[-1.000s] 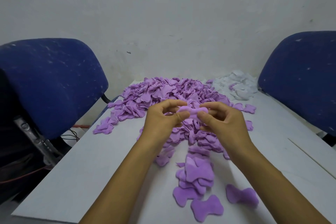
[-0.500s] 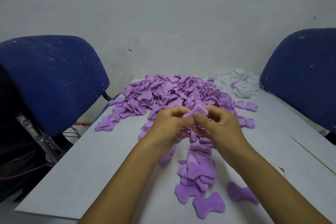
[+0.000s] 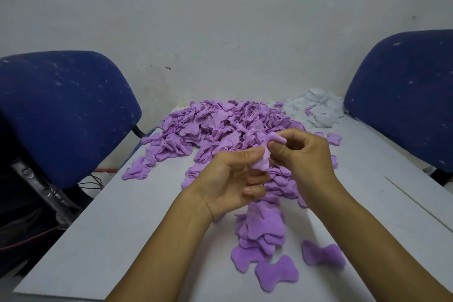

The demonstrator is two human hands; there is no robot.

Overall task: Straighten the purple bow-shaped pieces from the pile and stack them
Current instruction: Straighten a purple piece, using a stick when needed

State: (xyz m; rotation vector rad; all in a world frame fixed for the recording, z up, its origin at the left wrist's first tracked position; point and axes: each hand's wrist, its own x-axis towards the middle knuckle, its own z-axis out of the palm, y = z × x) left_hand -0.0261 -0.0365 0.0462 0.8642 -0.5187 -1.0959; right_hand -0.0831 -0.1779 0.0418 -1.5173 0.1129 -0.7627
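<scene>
Left hand [image 3: 230, 179]: turning palm-up, fingers curling, pinching the purple bow-shaped felt piece [image 3: 266, 154].
Right hand [image 3: 304, 154]: arching above, fingertips gripping the piece's upper lobe.

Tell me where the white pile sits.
In the head view, the white pile lies at the table's far right, touching the purple pile, beside the right blue chair.
</scene>
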